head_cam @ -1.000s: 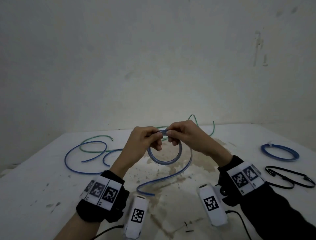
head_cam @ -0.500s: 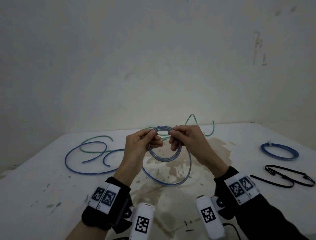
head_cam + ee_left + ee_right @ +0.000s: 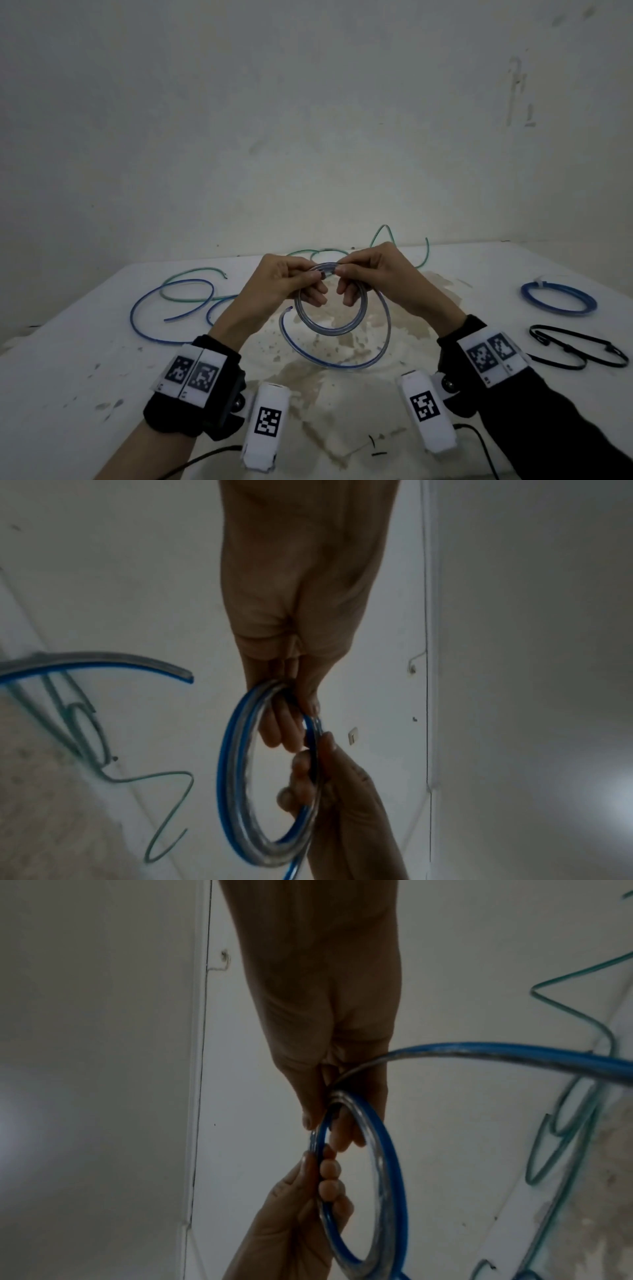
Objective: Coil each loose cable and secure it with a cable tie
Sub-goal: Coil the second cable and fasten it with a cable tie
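Observation:
Both hands hold a blue-and-clear cable coil [image 3: 330,327] upright above the table's middle. My left hand [image 3: 317,284] pinches its top from the left, and my right hand [image 3: 344,282] pinches it from the right, thumbs on top and fingers through the ring. The cable's loose tail [image 3: 342,365] sweeps in a wider arc under the coil and ends free at its left. In the left wrist view the coil [image 3: 236,777] hangs from my left hand's fingers [image 3: 274,734]. The right wrist view shows the coil [image 3: 387,1177] and the tail leaving to the right.
A loose blue cable [image 3: 164,329] and a green cable [image 3: 191,274] lie at the back left of the white table [image 3: 68,394]. More green cable [image 3: 423,258] lies behind the hands. A tied blue coil [image 3: 558,301] and black cable ties [image 3: 579,349] lie at the right.
The loose tail has been drawn round the coil: its free end swung from the front left up to the coil's left side. Both hands kept their hold at the top.

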